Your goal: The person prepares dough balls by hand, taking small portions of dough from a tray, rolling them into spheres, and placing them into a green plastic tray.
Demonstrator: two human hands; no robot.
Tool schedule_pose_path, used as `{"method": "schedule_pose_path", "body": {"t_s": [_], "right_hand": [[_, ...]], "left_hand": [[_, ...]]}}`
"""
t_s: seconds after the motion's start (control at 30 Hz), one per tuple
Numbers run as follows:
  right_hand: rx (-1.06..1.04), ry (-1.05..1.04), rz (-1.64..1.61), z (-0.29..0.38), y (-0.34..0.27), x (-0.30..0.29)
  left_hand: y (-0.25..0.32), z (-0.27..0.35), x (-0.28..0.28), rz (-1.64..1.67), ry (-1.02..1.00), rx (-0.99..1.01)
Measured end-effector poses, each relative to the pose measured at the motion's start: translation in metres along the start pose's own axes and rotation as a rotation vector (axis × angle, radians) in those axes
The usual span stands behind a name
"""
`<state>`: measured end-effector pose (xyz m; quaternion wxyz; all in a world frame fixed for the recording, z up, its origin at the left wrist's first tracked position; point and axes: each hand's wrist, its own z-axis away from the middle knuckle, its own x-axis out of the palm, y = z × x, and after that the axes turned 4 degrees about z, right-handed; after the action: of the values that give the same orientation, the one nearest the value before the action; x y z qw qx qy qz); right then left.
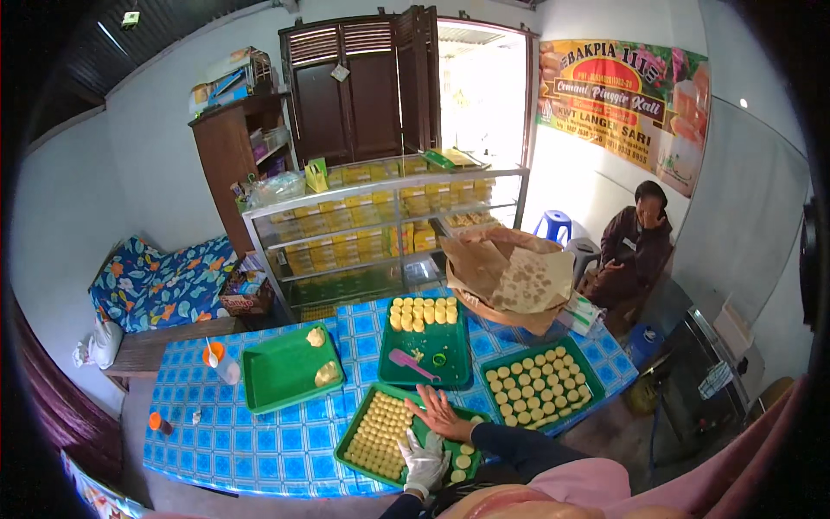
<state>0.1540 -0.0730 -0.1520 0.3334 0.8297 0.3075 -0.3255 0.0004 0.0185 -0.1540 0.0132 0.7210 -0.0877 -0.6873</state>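
Note:
My left hand [425,462], in a thin whitish glove, reaches over the lower middle of a green tray [433,426]. Its fingertips are beside the rows of small pale-yellow dough balls [378,434]. Whether something is under or between those fingers cannot be made out. Just above it, my bare right hand [441,415] is held palm down over the same tray, fingers apart and nothing visible in them. Some flattened dough rounds [463,461] lie along the tray's right side, partly behind my sleeve and body.
Another green tray [487,371] at right bears flat rounds. A tray behind [387,373] has stacked yellow cakes [423,313] and a pink spatula [413,364]. The left tray [285,373] contains two dough lumps [327,373]. A paper-lined basket [512,311] stands behind; a person [635,246] sits at right.

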Motion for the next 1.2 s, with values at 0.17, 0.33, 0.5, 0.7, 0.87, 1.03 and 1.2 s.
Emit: {"method": "schedule_pose_path", "body": {"t_s": [0.17,0.33,0.5,0.7,0.87,1.03,1.2], "right_hand": [[-0.058,-0.06,-0.133,-0.006,-0.016,0.008],[-0.048,-0.08,-0.102,0.0,-0.014,-0.003],[0.001,-0.151,-0.283,-0.007,-0.018,0.006],[-0.089,-0.054,0.0,0.004,-0.02,0.022],[0.009,-0.111,-0.071,-0.014,-0.024,0.013],[0.049,-0.145,-0.356,-0.012,-0.032,-0.014],[0.74,-0.327,-1.26,-0.005,-0.044,-0.079]], "left_hand": [[-0.025,0.012,0.035,-0.028,0.114,0.034],[-0.01,0.046,0.018,0.179,0.159,-0.047],[0.006,0.054,-0.003,0.4,0.243,-0.157],[0.018,0.047,-0.094,0.161,0.28,-0.258],[0.004,0.04,-0.065,0.417,0.354,-0.287],[-0.001,0.045,-0.074,0.52,0.176,-0.467],[-0.011,0.042,-0.078,0.339,0.182,-0.458]]}}
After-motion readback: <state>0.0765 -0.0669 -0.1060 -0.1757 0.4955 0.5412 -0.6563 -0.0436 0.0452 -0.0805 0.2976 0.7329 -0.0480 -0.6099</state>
